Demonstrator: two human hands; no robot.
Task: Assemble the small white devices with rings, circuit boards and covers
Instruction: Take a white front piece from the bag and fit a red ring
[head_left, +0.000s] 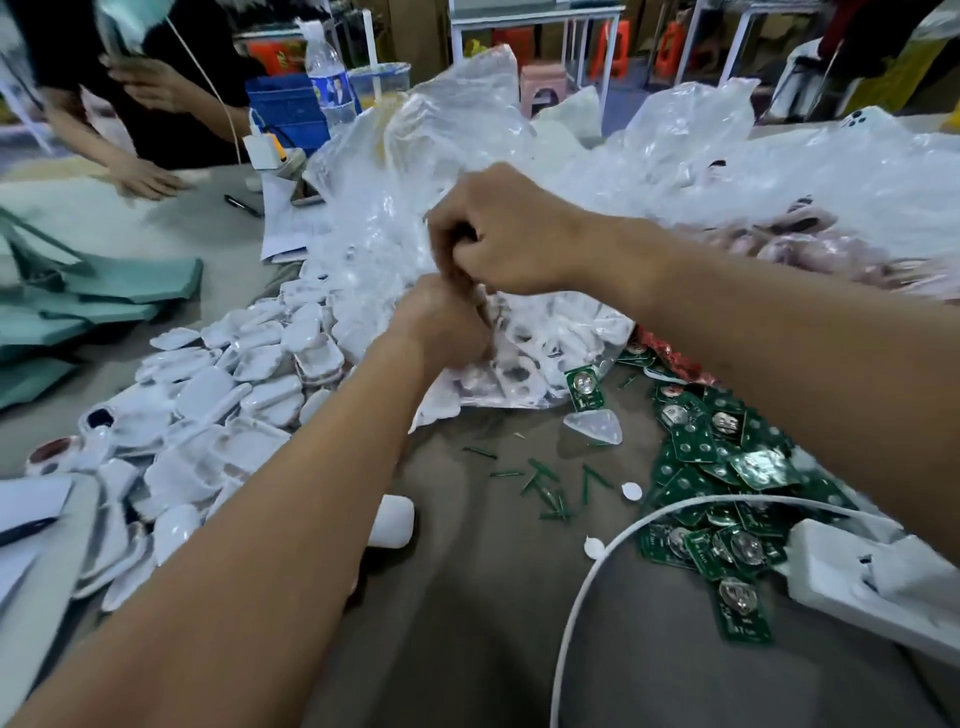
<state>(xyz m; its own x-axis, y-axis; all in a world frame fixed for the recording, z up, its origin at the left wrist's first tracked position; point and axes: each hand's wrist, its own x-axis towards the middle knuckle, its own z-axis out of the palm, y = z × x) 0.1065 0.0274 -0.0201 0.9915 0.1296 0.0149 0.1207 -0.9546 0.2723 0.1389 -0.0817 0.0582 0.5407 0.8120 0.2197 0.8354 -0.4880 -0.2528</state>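
both hands meet over the middle of the surface (493, 597), above a clear plastic bag (550, 353) of white parts. the right hand (511, 236) is clenched, fingers curled down and inward; the left hand (447, 325) sits just below it, fingers curled too. whatever they pinch between them is hidden by the knuckles, so i cannot tell if either grip holds a device part, the bag film, or nothing (most likely a small part being pressed together, but that is a guess).

the task's pieces lie all around: a heap of white covers (208, 410) to the left, a spill of green circuit boards (711, 467) to the right, one loose clear ring piece (595, 426) between them.

the covers look light, stiff and glossy, so likely slippery; best taken by their edges. the boards are thin and rigid; hold them by the rims, off the metal discs. the bag film is soft and will crumple.
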